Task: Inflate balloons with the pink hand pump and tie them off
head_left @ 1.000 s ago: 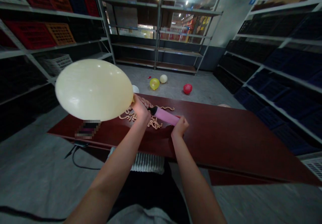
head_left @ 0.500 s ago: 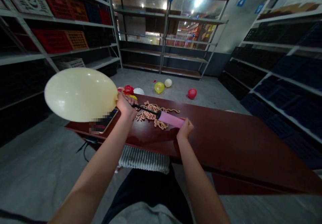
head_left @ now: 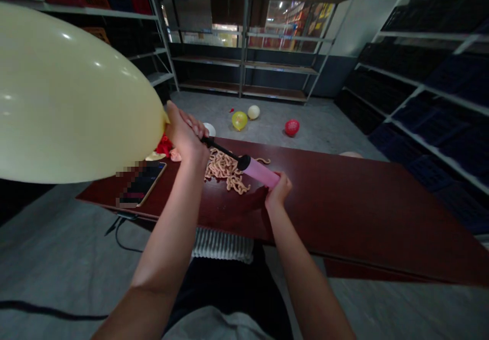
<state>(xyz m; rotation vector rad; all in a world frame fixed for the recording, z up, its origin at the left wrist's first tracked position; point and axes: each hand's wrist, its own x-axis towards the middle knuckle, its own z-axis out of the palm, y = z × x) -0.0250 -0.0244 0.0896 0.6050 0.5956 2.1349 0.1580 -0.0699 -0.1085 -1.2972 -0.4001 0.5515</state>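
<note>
A big pale yellow balloon (head_left: 72, 95) fills the upper left of the view. My left hand (head_left: 185, 136) is closed round its neck, where the black rod of a pink hand pump (head_left: 262, 173) meets it. My right hand (head_left: 278, 189) is closed on the pump's pink barrel, just above the dark red table (head_left: 344, 202). A heap of limp tan balloons (head_left: 223, 169) lies on the table under the pump.
A phone (head_left: 143, 183) lies at the table's left end, with a cable hanging to the floor. Red and pale scraps (head_left: 165, 147) sit beside it. Yellow (head_left: 239, 121), cream (head_left: 253, 111), white and red (head_left: 292, 127) balloons rest on the floor beyond. Metal shelving lines both sides.
The balloon has grown much larger and now reaches past the left edge. My left hand has lifted a little; the pump's black rod has been drawn out from the barrel.
</note>
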